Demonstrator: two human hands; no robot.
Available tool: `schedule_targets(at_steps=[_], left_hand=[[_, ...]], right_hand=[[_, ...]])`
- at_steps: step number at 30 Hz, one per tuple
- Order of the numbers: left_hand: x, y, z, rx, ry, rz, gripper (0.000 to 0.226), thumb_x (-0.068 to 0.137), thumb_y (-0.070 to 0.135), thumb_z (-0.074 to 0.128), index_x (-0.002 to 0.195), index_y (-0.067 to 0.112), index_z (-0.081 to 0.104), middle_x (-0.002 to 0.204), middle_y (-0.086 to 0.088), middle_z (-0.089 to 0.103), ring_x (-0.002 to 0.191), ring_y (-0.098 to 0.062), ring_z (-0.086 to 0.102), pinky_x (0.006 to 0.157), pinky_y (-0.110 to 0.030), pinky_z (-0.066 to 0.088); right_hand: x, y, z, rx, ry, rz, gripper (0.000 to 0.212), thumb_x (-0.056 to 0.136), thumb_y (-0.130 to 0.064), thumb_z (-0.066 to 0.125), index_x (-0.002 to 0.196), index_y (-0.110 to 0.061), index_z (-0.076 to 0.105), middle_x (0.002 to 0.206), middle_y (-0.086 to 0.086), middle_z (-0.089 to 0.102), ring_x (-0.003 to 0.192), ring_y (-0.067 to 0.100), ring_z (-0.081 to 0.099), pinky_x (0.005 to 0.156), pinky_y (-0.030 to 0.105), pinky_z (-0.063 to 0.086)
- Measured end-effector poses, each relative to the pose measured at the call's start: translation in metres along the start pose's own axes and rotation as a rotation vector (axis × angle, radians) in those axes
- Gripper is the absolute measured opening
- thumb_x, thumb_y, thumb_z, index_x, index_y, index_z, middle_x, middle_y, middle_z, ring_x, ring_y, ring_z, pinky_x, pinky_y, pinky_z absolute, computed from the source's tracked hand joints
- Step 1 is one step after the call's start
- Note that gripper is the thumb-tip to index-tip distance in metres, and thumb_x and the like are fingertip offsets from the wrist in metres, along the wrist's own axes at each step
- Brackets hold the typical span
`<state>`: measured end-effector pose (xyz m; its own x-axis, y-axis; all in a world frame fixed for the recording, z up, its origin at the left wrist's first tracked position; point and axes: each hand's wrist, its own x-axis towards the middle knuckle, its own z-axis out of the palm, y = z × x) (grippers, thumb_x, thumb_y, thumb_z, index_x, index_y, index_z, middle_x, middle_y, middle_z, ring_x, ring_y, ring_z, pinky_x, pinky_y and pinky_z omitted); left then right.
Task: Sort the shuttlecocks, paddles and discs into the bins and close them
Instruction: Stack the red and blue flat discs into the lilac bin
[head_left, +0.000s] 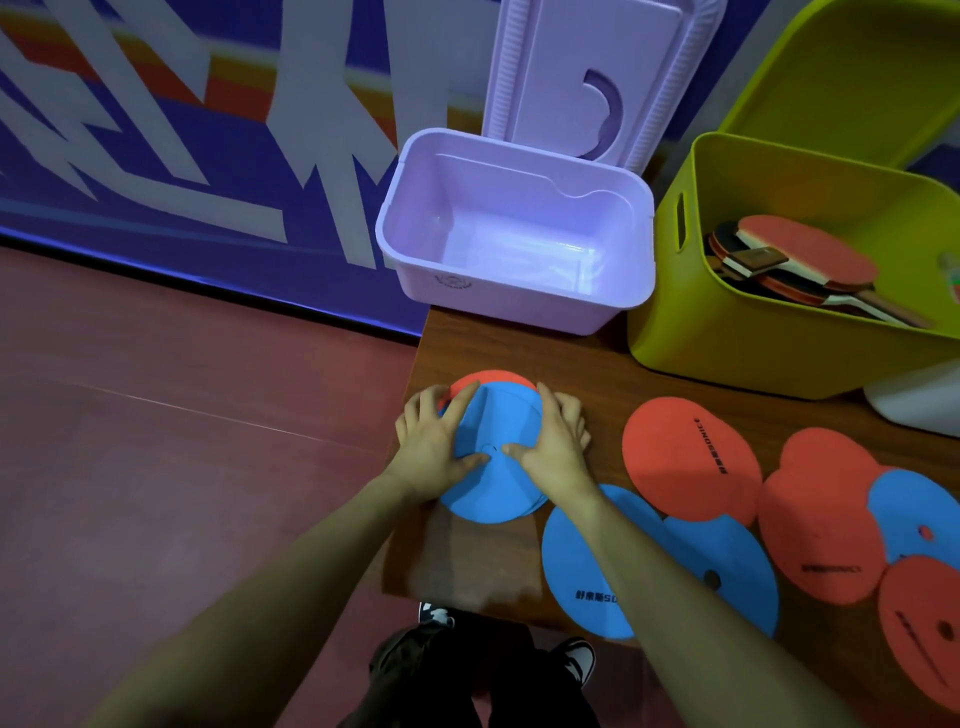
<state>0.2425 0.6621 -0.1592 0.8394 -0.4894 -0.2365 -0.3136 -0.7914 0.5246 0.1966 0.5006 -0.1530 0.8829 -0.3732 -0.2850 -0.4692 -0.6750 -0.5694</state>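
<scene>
At the left end of the wooden worktop (462, 348), a small stack of discs (496, 467) lies flat, blue disc on top, a red one showing at its 12 o'clock edge. Left hand (434, 441) rests on the stack's 9 o'clock side, fingers spread and fairly straight, thumb pressing the blue face near centre. Right hand (556, 441) lies on the 3 o'clock side, fingers bent over the rim, thumb pointing inward and almost meeting the left thumb. Both hands' grip: pressing on the stack from either side; whether any fingers curl under the edge cannot be told.

At 12 o'clock from the stack stands a lilac bin (519, 291), open, nothing visible inside; its lilac lid (597, 78) stands upright behind it. At 2 o'clock sits a lime-green bin (727, 332), open, holding table-tennis paddles (800, 260) with red rubber faces.

From 3 to 5 o'clock loose discs lie overlapping on the worktop: a red disc (685, 457) with black lettering, two blue discs (597, 561), further red and blue ones toward the right edge.

Below the worktop edge, dark trousers and sneakers (576, 657) on a reddish floor (182, 441).
</scene>
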Motion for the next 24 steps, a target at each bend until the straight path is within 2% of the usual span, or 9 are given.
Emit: schedule_targets(at_steps=[4, 9, 13, 17, 21, 24], left_hand=[[0.001, 0.003, 0.0, -0.004, 0.052, 0.039, 0.091, 0.078, 0.045, 0.068, 0.149, 0.028, 0.013, 0.133, -0.014, 0.027, 0.122, -0.03, 0.031, 0.098, -0.042, 0.028], [0.001, 0.009, 0.001, 0.1, 0.017, -0.04, 0.093, 0.081, 0.054, 0.061, 0.149, 0.03, 0.002, 0.133, -0.014, 0.027, 0.118, -0.031, 0.035, 0.095, -0.041, 0.032], [-0.006, 0.013, -0.004, 0.143, 0.05, -0.036, 0.089, 0.084, 0.058, 0.055, 0.149, 0.029, 0.002, 0.124, -0.012, 0.032, 0.107, -0.027, 0.04, 0.09, -0.036, 0.034], [-0.012, 0.015, -0.009, 0.154, 0.107, -0.017, 0.088, 0.084, 0.058, 0.054, 0.15, 0.027, 0.005, 0.12, -0.011, 0.034, 0.103, -0.025, 0.04, 0.085, -0.034, 0.034], [-0.017, 0.02, -0.019, 0.163, 0.168, -0.004, 0.087, 0.085, 0.059, 0.053, 0.15, 0.025, 0.005, 0.116, -0.011, 0.034, 0.1, -0.024, 0.04, 0.08, -0.032, 0.033], [-0.014, 0.028, -0.036, 0.155, 0.27, 0.034, 0.087, 0.083, 0.056, 0.058, 0.15, 0.022, 0.014, 0.112, -0.015, 0.039, 0.094, -0.028, 0.042, 0.073, -0.033, 0.03]], right_hand=[[-0.013, 0.002, 0.0, 0.084, 0.058, 0.004, 0.077, 0.072, -0.022, 0.079, 0.136, -0.025, 0.035, 0.131, 0.002, 0.03, 0.123, 0.024, 0.036, 0.108, 0.039, 0.029], [-0.023, 0.0, -0.008, 0.095, 0.096, -0.08, 0.064, 0.079, -0.009, 0.071, 0.134, -0.018, 0.038, 0.132, 0.005, 0.042, 0.124, 0.026, 0.043, 0.102, 0.039, 0.036], [-0.03, -0.003, -0.016, -0.026, 0.101, -0.14, 0.067, 0.087, -0.016, 0.064, 0.144, -0.021, 0.03, 0.132, 0.005, 0.041, 0.119, 0.028, 0.046, 0.098, 0.038, 0.04], [-0.038, -0.004, -0.02, -0.165, 0.159, -0.235, 0.069, 0.089, -0.023, 0.061, 0.147, -0.022, 0.025, 0.122, 0.003, 0.046, 0.111, 0.025, 0.051, 0.097, 0.04, 0.038], [-0.042, -0.012, -0.028, -0.262, 0.261, -0.35, 0.067, 0.084, -0.02, 0.067, 0.143, -0.014, 0.036, 0.108, 0.006, 0.053, 0.094, 0.026, 0.058, 0.081, 0.044, 0.045], [-0.038, -0.024, -0.041, -0.27, 0.372, -0.41, 0.066, 0.078, -0.017, 0.072, 0.138, -0.01, 0.044, 0.099, 0.008, 0.055, 0.081, 0.029, 0.06, 0.071, 0.041, 0.046]])
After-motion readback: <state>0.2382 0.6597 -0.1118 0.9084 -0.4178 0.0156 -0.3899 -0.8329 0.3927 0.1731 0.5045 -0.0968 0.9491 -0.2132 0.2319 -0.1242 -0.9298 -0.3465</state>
